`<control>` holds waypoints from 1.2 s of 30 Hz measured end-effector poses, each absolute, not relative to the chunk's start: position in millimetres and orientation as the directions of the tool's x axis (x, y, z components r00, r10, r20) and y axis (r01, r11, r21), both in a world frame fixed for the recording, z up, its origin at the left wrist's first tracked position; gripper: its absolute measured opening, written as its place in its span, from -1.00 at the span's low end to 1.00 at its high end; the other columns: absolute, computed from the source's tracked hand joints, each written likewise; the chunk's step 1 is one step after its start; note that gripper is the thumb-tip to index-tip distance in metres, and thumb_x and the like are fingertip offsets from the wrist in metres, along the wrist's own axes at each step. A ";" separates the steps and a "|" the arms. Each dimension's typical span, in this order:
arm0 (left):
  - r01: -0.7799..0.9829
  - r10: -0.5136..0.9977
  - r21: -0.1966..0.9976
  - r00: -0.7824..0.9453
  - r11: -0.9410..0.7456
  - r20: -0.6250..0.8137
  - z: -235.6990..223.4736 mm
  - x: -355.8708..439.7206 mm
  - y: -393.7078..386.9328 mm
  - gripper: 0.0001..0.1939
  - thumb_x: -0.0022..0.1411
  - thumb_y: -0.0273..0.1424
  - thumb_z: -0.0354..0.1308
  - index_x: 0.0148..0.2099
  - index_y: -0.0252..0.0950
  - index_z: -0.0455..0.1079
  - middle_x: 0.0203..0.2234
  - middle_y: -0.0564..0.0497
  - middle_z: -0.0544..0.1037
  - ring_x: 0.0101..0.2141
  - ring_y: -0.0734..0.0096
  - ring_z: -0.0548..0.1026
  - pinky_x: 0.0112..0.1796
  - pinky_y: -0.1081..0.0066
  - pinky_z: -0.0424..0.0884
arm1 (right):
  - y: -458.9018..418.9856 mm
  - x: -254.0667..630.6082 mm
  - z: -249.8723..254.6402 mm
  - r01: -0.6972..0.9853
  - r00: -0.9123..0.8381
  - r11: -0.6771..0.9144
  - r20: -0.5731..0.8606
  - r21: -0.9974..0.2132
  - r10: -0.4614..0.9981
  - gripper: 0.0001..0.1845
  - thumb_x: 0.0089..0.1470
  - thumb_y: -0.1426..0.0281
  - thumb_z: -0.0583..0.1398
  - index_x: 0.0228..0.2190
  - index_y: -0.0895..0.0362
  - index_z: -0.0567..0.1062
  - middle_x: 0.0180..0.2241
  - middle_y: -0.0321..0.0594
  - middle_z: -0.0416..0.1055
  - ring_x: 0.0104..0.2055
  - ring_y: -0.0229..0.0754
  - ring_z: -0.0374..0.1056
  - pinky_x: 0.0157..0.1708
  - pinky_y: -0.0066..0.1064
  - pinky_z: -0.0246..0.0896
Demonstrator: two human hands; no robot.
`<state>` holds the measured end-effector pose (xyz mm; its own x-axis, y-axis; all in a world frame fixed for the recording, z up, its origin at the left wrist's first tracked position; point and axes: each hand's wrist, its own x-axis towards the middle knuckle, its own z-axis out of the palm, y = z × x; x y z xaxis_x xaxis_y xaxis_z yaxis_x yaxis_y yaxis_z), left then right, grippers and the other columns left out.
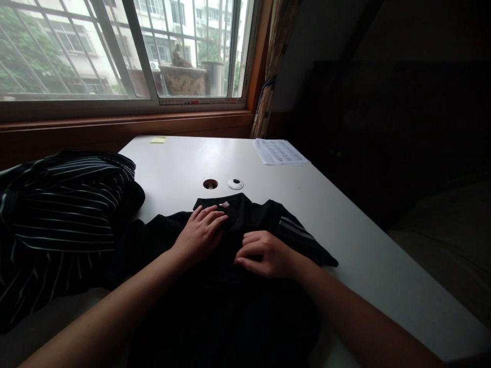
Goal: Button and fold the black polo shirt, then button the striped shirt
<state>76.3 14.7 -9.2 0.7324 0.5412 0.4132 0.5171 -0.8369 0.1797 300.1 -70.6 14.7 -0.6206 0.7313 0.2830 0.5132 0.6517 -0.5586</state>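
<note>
The bench has a smooth, pale top with a soft sheen from the barred window, and on its near part lies a black shirt of soft, matt cloth, rumpled into low folds. To its left is a heap of black striped cloth, its thin light lines bending over bulging creases. Beyond the collar are a round hole and, just beside it, a white ring-shaped cover; farther off lie printed papers at the right-hand edge and a small yellow note near the far edge. White surface runs from the shirt's right sleeve out to the bench's slanting right side. The shirt has its collar toward the window, a pale label inside the neck and grey bands on the right sleeve; its lower part sinks into shadow. The left hand rests on the cloth by the collar, fingers extended and slightly parted. The right hand is curled over the front, thumb near the forefinger; whether it pinches any fabric, I cannot tell.
</note>
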 end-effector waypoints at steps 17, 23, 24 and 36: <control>0.515 0.583 0.274 0.701 -0.812 0.412 -11.7 75.4 21.4 -0.86 0.40 -0.40 0.02 -0.12 -0.23 0.40 -0.15 -0.01 0.50 -0.06 0.25 0.44 0.27 -0.10 0.01 | -49.8 314.6 -4.1 0.814 -0.255 0.446 0.462 -0.371 0.849 -0.74 0.10 0.56 0.23 -0.19 0.04 0.56 -0.01 -0.20 0.43 0.01 -0.04 0.28 0.05 -0.10 0.30; 0.434 0.629 0.470 0.646 -0.769 0.432 -10.7 74.7 21.1 -0.93 0.35 -0.40 0.10 -0.13 -0.24 0.35 -0.25 0.05 0.55 -0.15 0.31 0.47 0.25 -0.05 0.07 | -50.8 313.8 1.7 0.779 -0.253 0.476 0.491 -0.407 0.834 -0.78 0.14 0.57 0.21 -0.22 0.04 0.53 -0.11 -0.23 0.50 -0.07 -0.07 0.31 -0.02 -0.14 0.32; 0.422 0.634 0.491 0.641 -0.762 0.433 -10.5 74.9 21.8 -0.91 0.35 -0.39 0.11 -0.11 -0.24 0.36 -0.25 0.05 0.56 -0.15 0.31 0.47 0.24 -0.03 0.11 | -51.6 313.4 2.9 0.775 -0.249 0.480 0.498 -0.412 0.830 -0.78 0.15 0.57 0.20 -0.21 0.04 0.52 -0.11 -0.23 0.50 -0.08 -0.07 0.31 -0.02 -0.15 0.31; 0.340 0.537 0.474 0.754 -0.812 0.380 -18.5 74.8 32.0 -0.80 0.33 -0.45 0.15 -0.01 -0.18 0.44 -0.23 0.03 0.55 -0.16 0.31 0.48 0.18 0.05 0.15 | -56.3 309.3 7.8 0.785 -0.282 0.498 0.504 -0.368 0.816 -0.77 0.19 0.61 0.11 -0.21 0.06 0.44 -0.21 -0.19 0.45 -0.15 -0.08 0.31 -0.10 -0.20 0.28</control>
<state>74.8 32.0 -18.5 0.7535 0.5367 0.3797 0.3399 -0.8124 0.4737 309.3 -56.3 7.8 -0.2818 0.8165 0.5039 0.7849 0.4982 -0.3684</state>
